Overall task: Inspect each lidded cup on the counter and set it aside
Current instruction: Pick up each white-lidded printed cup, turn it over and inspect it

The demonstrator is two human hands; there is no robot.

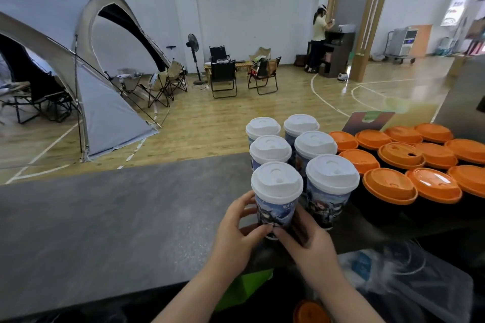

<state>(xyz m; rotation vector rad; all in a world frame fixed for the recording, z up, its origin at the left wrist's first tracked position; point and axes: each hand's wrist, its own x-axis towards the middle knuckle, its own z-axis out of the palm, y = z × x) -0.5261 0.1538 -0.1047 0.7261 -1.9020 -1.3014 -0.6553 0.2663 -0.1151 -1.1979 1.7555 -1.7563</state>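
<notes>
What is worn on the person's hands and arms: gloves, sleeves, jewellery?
Nothing worn shows. The left hand and the right hand have no gloves, and no ring, watch or bracelet is visible. Both forearms are uncovered down to the picture's edge; no sleeve appears.

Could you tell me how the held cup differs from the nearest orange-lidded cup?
The held cup has a white domed lid; the orange-lidded cup has a flatter one. The left hand and right hand grip the held cup; the orange-lidded cup stands untouched. Both are upright.
</notes>
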